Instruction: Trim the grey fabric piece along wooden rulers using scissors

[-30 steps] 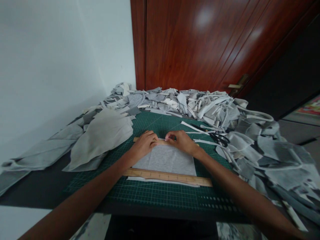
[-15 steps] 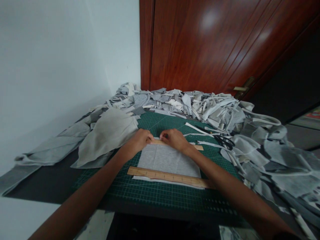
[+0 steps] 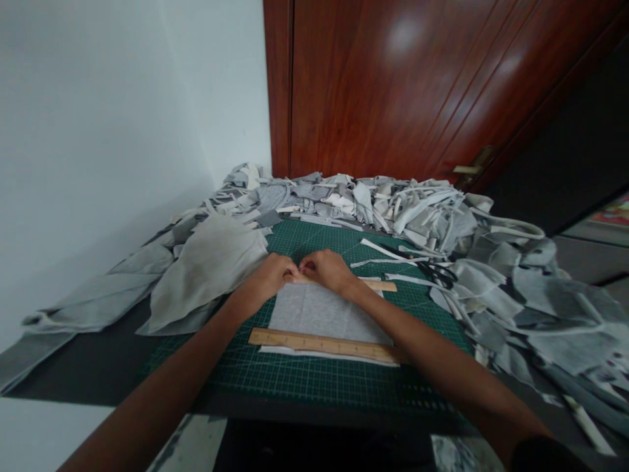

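A light grey piece of fabric (image 3: pixel 314 311) lies flat on the green cutting mat (image 3: pixel 314 380). One wooden ruler (image 3: pixel 324 345) rests across its near edge, and a second wooden ruler (image 3: pixel 383 286) lies along its far edge. My left hand (image 3: pixel 276 272) is closed in a pinch at the fabric's far edge, by the ruler's left end. Close beside it, my right hand (image 3: pixel 327 269) pinches the same edge, fingertips almost meeting the left ones. The cloth between the fingers is mostly hidden.
Heaped grey and white fabric scraps (image 3: pixel 363 200) line the back by the wooden door (image 3: pixel 363 85). Larger fabric pieces (image 3: pixel 204 272) lie to the left. Black-handled scissors (image 3: pixel 442 274) sit among narrow strips (image 3: pixel 407 280) on the right, beside more scraps (image 3: pixel 550 314).
My right hand has shifted left along the far edge, closer to my left hand. The view has turned slightly. Both rulers stay in place on the fabric.
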Available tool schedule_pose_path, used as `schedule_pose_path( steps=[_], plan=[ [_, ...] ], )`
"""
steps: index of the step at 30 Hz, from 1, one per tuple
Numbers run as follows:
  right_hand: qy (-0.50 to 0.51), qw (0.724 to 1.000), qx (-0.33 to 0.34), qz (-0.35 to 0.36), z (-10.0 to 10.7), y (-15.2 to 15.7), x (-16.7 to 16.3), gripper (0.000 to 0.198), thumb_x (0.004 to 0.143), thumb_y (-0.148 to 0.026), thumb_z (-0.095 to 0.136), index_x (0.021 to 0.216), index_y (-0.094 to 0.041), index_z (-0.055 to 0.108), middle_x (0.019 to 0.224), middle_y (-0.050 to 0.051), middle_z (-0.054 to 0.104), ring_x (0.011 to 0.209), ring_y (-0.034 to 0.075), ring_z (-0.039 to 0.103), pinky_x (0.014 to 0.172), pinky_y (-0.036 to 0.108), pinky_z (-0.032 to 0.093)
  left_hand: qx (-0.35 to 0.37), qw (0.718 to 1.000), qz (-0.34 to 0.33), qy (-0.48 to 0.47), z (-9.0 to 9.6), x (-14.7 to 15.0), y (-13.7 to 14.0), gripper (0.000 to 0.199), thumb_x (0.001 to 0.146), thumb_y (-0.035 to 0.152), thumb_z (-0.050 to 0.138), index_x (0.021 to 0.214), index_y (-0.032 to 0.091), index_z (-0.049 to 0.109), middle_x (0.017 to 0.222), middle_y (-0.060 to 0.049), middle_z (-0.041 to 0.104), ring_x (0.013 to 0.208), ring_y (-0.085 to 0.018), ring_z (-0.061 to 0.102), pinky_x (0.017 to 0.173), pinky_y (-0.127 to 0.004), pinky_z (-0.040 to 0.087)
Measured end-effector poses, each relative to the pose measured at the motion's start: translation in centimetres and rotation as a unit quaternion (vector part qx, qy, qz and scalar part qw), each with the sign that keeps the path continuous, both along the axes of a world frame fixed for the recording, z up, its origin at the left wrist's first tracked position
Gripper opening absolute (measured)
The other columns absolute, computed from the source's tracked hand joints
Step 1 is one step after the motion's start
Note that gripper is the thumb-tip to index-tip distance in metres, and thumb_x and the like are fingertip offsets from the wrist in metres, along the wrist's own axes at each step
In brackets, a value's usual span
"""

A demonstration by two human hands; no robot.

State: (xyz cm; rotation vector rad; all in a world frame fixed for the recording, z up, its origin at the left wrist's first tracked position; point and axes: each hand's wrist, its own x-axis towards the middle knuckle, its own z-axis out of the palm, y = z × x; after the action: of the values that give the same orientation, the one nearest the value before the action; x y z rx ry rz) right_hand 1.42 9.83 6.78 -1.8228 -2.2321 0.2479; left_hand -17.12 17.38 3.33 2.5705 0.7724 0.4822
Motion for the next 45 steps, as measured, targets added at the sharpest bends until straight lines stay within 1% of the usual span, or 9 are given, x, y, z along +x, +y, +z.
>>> schedule_pose_path(
  steps=[6,12,16,24,27,31,35,40,45],
  plan=[
    [-0.004,1.000,-0.008,-0.003,0.4,-0.1,-0.3,0.021,0.097,-0.025,0.062,0.107,-0.025,0.081,0.106,0.005,0.080,0.101,0.020,0.072,0.079,0.024,0.046,0.008,1.000,-0.008,0.014,0.0,-0.1,0.5,0.019,0.083,0.009,0.067,0.085,0.022,0.080,0.090,-0.003,0.079,0.083,-0.017,0.070,0.083,-0.028,0.051],
    [-0.053,0.998,-0.013,0.017,0.8,0.0,0.8,0.023,0.095,-0.021,0.061,0.105,-0.024,0.082,0.102,0.007,0.079,0.098,0.021,0.072,0.076,0.024,0.045,0.012,1.000,-0.005,0.009,0.1,0.0,0.0,0.019,0.083,0.008,0.066,0.081,0.021,0.080,0.086,-0.003,0.078,0.078,-0.016,0.069,0.078,-0.026,0.050],
    [-0.079,0.996,-0.019,0.022,0.9,-0.6,3.0,0.024,0.095,-0.021,0.061,0.103,-0.025,0.083,0.099,0.007,0.079,0.094,0.020,0.072,0.072,0.024,0.043,0.010,1.000,-0.004,0.010,0.2,0.0,-0.1,0.018,0.083,0.009,0.066,0.081,0.021,0.079,0.086,-0.003,0.078,0.079,-0.016,0.069,0.078,-0.026,0.050],
    [-0.124,0.992,-0.029,-0.005,0.9,-3.8,9.2,0.022,0.094,-0.021,0.060,0.093,-0.024,0.083,0.092,0.006,0.079,0.083,0.018,0.070,0.069,0.024,0.040,0.003,1.000,-0.022,0.010,0.2,-0.1,0.2,0.018,0.085,0.011,0.063,0.079,0.020,0.077,0.079,-0.002,0.074,0.075,-0.015,0.066,0.076,-0.025,0.047],
    [-0.109,0.994,-0.018,-0.019,0.9,-4.3,9.8,0.020,0.093,-0.019,0.061,0.092,-0.022,0.081,0.093,0.006,0.079,0.083,0.017,0.070,0.069,0.024,0.040,0.028,0.999,-0.020,0.018,0.2,-0.3,0.1,0.015,0.086,0.013,0.065,0.080,0.020,0.077,0.084,-0.002,0.072,0.081,-0.016,0.066,0.080,-0.027,0.047],
    [0.003,0.999,0.035,-0.016,0.5,-3.9,7.5,0.019,0.095,-0.019,0.060,0.097,-0.019,0.079,0.097,0.006,0.078,0.082,0.015,0.068,0.071,0.023,0.041,0.052,0.999,0.003,0.014,0.4,-0.6,-0.3,0.008,0.086,0.017,0.070,0.082,0.021,0.076,0.086,-0.003,0.068,0.085,-0.019,0.065,0.081,-0.028,0.047],
    [0.117,0.993,0.015,0.017,-0.5,-2.4,3.8,0.018,0.094,-0.017,0.062,0.099,-0.018,0.080,0.090,0.003,0.078,0.074,0.012,0.066,0.069,0.021,0.042,0.049,0.998,0.023,0.014,0.8,-0.8,-0.9,0.002,0.084,0.018,0.074,0.083,0.020,0.074,0.084,-0.002,0.071,0.085,-0.020,0.066,0.083,-0.030,0.047],
    [0.116,0.993,0.006,0.009,-1.4,-0.1,0.5,0.018,0.093,-0.018,0.065,0.102,-0.021,0.081,0.093,0.002,0.079,0.080,0.013,0.069,0.073,0.021,0.044,0.022,0.996,0.084,-0.022,0.4,-1.4,-1.3,0.004,0.082,0.020,0.077,0.085,0.021,0.075,0.089,-0.002,0.078,0.086,-0.020,0.071,0.081,-0.028,0.049],
    [0.066,0.998,0.004,-0.011,-1.0,0.8,-1.1,0.022,0.095,-0.023,0.063,0.107,-0.025,0.081,0.099,0.003,0.080,0.089,0.016,0.072,0.077,0.023,0.046,-0.020,0.996,0.055,-0.064,-0.4,-2.6,-0.7,0.012,0.088,0.022,0.068,0.096,0.023,0.077,0.095,0.000,0.081,0.087,-0.017,0.074,0.080,-0.025,0.053]
  ],
)
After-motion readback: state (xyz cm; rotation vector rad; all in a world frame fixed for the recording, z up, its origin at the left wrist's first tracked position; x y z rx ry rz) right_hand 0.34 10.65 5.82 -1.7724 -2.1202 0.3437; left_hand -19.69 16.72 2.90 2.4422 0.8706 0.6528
